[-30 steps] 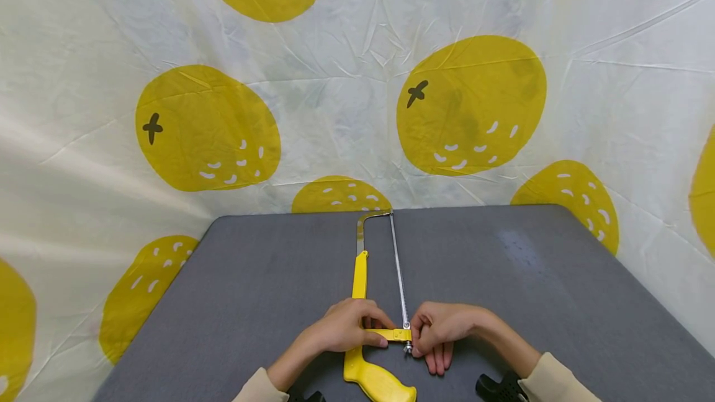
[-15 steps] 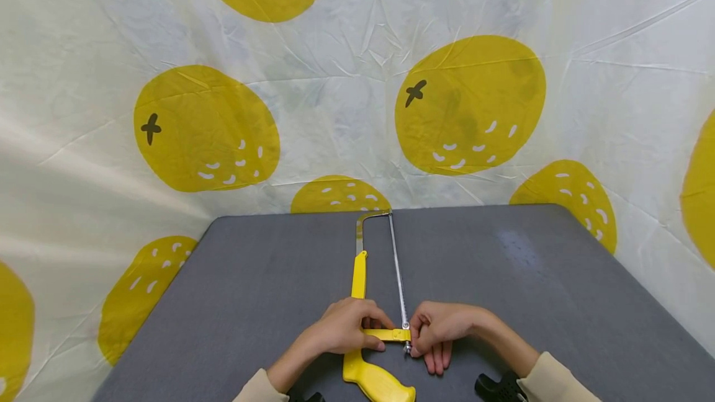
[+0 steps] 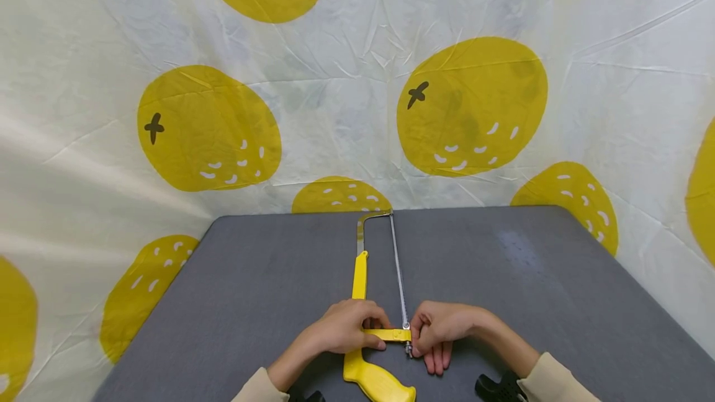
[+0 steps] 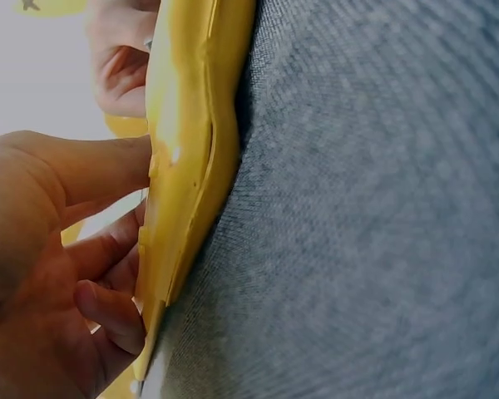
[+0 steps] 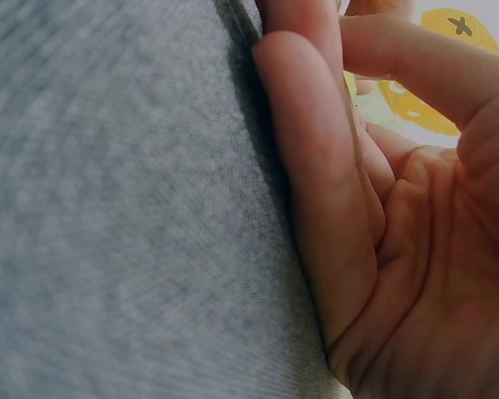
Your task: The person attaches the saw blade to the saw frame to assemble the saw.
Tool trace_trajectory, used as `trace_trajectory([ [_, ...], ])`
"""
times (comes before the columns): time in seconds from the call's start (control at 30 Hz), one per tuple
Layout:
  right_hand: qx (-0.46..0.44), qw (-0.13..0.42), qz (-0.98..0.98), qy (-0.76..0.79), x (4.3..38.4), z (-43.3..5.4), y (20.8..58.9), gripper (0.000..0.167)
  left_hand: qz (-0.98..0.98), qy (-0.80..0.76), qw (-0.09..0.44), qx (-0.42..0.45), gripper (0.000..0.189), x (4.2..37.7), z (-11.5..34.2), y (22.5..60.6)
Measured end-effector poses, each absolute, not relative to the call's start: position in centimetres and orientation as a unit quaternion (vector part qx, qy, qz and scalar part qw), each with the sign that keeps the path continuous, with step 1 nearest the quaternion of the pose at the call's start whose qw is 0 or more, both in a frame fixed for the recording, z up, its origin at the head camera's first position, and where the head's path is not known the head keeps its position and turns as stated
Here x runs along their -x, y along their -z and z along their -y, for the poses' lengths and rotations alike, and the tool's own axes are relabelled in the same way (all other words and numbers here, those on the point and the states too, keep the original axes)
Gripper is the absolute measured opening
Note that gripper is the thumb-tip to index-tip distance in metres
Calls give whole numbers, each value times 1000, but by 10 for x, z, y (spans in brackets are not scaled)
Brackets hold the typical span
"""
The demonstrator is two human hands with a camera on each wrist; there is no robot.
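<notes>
Grey felt table [image 3: 251, 290], yellow hacksaw [image 3: 360, 278].

hacksaw [image 3: 380, 303] flat on table [image 3: 251, 290], handle end near, frame end far toward backdrop cloth [image 3: 335, 92] behind. left hand [image 3: 346, 327] left of blade [image 3: 398, 272], right hand [image 3: 441, 327] right of it, both at near end.

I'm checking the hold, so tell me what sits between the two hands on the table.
In the head view, the hacksaw's yellow crossbar and blade end lie between the left hand and right hand.
</notes>
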State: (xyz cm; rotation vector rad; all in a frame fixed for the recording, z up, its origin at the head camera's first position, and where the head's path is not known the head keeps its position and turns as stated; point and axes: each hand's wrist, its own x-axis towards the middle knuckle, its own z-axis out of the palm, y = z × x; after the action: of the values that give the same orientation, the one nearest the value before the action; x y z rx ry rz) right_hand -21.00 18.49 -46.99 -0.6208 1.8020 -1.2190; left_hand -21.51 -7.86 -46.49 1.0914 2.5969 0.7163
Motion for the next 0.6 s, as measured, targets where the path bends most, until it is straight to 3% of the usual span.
trace_trajectory([
  [0.17,244,428,-721,487,209,-185,468,12,-888,-239,123,-372,15,216,79,465],
  [0.4,225,436,-727,480,209,-182,465,33,-888,-238,124,-374,14,217,79,466],
  [0.6,215,424,-739,477,208,-180,465,37,-888,-239,126,-372,14,216,78,466],
])
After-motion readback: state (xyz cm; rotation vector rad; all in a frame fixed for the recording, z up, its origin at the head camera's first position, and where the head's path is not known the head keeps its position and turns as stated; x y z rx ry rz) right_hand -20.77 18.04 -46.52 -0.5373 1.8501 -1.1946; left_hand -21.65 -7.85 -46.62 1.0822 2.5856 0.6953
